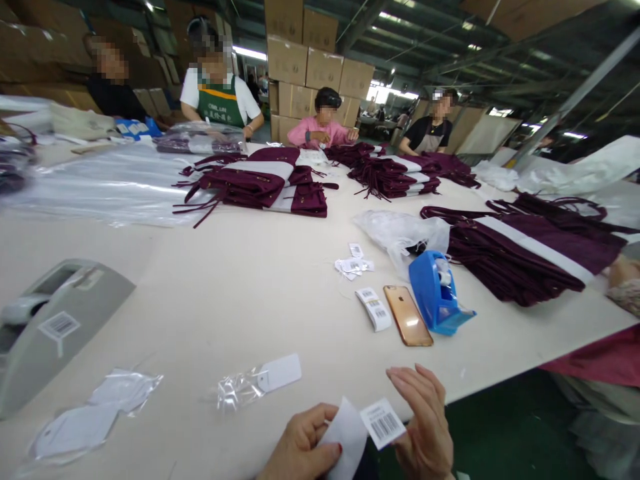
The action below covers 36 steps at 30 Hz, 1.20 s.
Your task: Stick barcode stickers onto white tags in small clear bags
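My left hand [303, 447] pinches a white paper piece [346, 440] between thumb and fingers at the table's front edge. Just right of it, a small white barcode label [383, 424] is at my right hand [423, 420], between the thumb side and the paper; the fingers of that hand are raised and stretched, and its thumb is mostly hidden. A white hang tag [281, 373] with clear plastic lies left of my hands. Beyond them are a strip of barcode labels [373, 310], a gold phone [407, 316] and a blue tape dispenser [435, 293].
Loose tags [354, 265] lie mid-table near a clear plastic bag [400, 233]. Maroon folded bags [520, 253] are stacked right and at the back. A grey dispenser [60, 327] and bagged tags [80, 427] are at left. Several people stand around the table.
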Motion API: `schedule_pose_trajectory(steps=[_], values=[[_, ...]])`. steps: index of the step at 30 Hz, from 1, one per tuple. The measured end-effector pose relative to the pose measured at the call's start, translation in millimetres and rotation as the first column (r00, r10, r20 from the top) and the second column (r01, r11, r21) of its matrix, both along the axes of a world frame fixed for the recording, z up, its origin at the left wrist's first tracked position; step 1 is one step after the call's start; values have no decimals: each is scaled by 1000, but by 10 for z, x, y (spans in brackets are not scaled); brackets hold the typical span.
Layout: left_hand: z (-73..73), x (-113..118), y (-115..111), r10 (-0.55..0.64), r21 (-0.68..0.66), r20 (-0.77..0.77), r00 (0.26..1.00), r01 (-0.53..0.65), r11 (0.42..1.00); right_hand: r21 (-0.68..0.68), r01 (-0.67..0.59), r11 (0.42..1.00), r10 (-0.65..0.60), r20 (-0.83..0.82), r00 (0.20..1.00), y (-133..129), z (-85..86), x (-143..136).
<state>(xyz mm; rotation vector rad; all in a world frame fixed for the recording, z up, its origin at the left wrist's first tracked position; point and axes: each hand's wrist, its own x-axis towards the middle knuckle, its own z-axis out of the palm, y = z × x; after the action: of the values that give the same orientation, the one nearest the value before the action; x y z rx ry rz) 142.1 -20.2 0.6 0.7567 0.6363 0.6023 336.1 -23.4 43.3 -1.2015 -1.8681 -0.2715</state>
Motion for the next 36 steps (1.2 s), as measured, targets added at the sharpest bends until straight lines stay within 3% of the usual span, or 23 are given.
schedule_pose_trajectory(steps=[5, 9, 12, 15, 17, 20, 23, 27, 32, 34, 36], values=[[-18, 13, -35, 33, -85, 36, 999, -30, 996, -20, 59, 998, -61, -81, 995, -51, -123, 144], [-12, 168, -31, -92, -63, 43, 995, 95, 993, -28, 52, 998, -53, -13, 999, -62, -79, 165], [75, 279, -1, -208, 109, -35, 977, 211, 971, -2, 44, 999, -44, 56, 997, -52, 25, 142], [229, 265, 67, -153, 375, -209, 966, 223, 900, 10, 35, 999, -36, 98, 995, -42, 116, 112], [351, 176, 126, -82, 369, -283, 956, 187, 910, 11, 25, 1000, -27, 114, 993, -31, 145, 89], [537, 6, 190, 38, 92, -235, 971, -17, 996, 19, -13, 1000, 10, 137, 990, 10, 142, 36], [671, -92, 187, 147, -119, -165, 975, -167, 979, 31, -76, 997, 71, 151, 986, 78, 98, -48], [681, -119, 125, 149, -218, -159, 976, -182, 959, 22, -157, 987, 151, 164, 975, 165, 8, -169], [588, -285, 92, 273, -94, -304, 913, -314, 945, -103, -229, 968, 243, 154, 958, 190, -132, -274], [543, -376, 88, 309, 2, -390, 867, -335, 942, -253, -242, 937, 249, -4, 969, 143, -182, -353], [481, -439, 76, 293, 56, -459, 839, -302, 952, -467, -284, 838, 147, -309, 940, 61, -211, -476]])
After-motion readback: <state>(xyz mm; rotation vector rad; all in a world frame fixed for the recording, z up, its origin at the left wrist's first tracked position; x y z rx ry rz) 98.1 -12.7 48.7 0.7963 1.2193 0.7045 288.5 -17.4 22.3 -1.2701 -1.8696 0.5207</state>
